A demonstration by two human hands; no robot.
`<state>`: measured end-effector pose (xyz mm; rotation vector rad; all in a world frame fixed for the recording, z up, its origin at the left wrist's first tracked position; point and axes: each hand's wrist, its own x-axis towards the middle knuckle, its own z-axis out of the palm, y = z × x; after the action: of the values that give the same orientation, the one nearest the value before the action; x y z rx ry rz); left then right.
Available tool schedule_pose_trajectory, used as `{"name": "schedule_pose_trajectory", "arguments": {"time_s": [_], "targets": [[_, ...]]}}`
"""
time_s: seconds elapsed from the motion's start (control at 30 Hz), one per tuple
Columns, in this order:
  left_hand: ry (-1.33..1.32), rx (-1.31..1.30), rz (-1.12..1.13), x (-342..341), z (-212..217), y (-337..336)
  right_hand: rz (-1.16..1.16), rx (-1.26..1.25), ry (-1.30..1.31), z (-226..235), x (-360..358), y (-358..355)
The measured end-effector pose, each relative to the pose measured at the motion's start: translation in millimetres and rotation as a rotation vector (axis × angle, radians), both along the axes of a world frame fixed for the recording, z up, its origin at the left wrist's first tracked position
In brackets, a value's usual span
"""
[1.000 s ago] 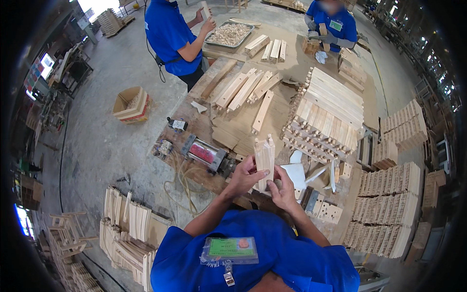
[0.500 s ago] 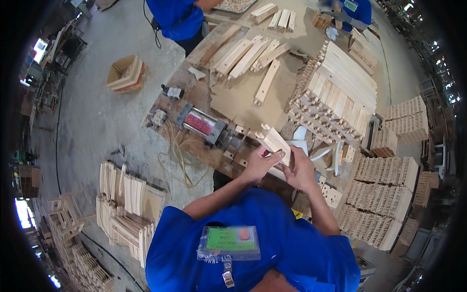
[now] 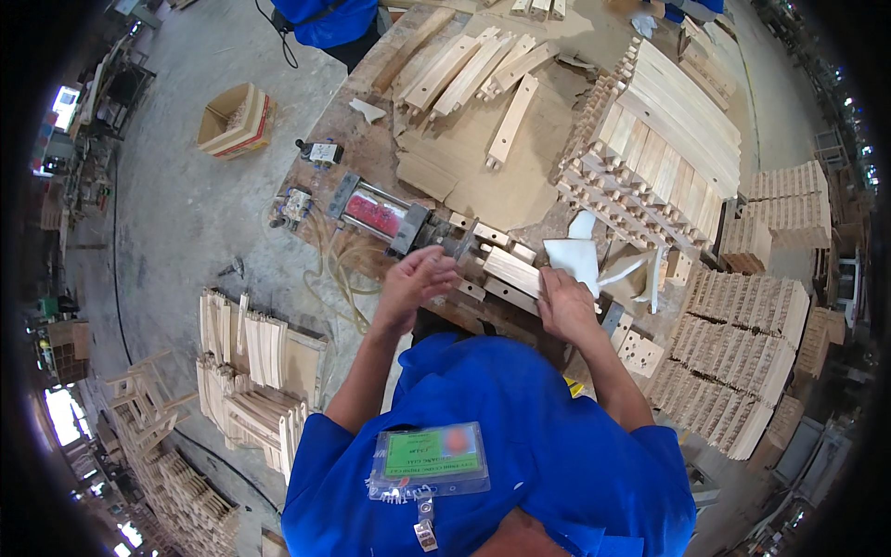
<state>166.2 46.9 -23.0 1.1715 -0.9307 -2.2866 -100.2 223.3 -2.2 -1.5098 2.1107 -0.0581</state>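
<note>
My right hand (image 3: 568, 304) grips the near end of a short pale wooden piece (image 3: 512, 271), its fingers over the top. The piece lies in a wooden jig (image 3: 510, 295) at the bench's near edge, and a round tenon shows at its far left end. My left hand (image 3: 419, 286) is raised off the wood, fingers loosely bent and apart from the thumb, with nothing seen in it. Just beyond it sits a pneumatic cylinder (image 3: 376, 213) with a red label, its rod end pointing toward the jig.
Loose wooden rails (image 3: 473, 74) lie on cardboard across the bench. A tall stack of tenoned pieces (image 3: 650, 139) stands at the right, beside white foam scraps (image 3: 573, 260). More stacks (image 3: 729, 357) are further right. Yellowish hoses (image 3: 325, 260) hang at the left; a cardboard box (image 3: 234, 121) sits on the floor.
The wooden piece, held up in both hands before, now lies down in the jig. My left hand has let go and moved left toward the cylinder; my right hand stays on the piece.
</note>
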Motion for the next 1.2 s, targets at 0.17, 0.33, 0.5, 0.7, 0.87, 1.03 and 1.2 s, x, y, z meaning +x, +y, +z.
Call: {"name": "schedule_pose_trajectory", "arguments": {"time_s": [0.17,0.33,0.5,0.7,0.87,1.03,1.2], "targets": [[-0.106,-0.076,0.209,21,8,-31,0.034,-0.230,0.093,-20,6,6],[-0.200,-0.289,0.416,66,0,-68,-0.024,-0.225,0.075,-28,2,21],[-0.596,-0.564,0.763,137,-20,-124,-0.063,-0.175,-0.017,-32,-4,29],[-1.266,-0.854,0.642,174,-40,-166,0.009,-0.492,0.100,-49,4,41],[-1.608,-1.296,0.401,156,-52,-185,0.015,-0.478,0.084,-51,4,39],[-1.625,-1.325,0.185,141,-39,-195,-0.019,-0.440,0.065,-46,0,38],[-1.675,-1.300,0.155,140,-33,-199,-0.020,-0.446,0.101,-46,1,42]]}}
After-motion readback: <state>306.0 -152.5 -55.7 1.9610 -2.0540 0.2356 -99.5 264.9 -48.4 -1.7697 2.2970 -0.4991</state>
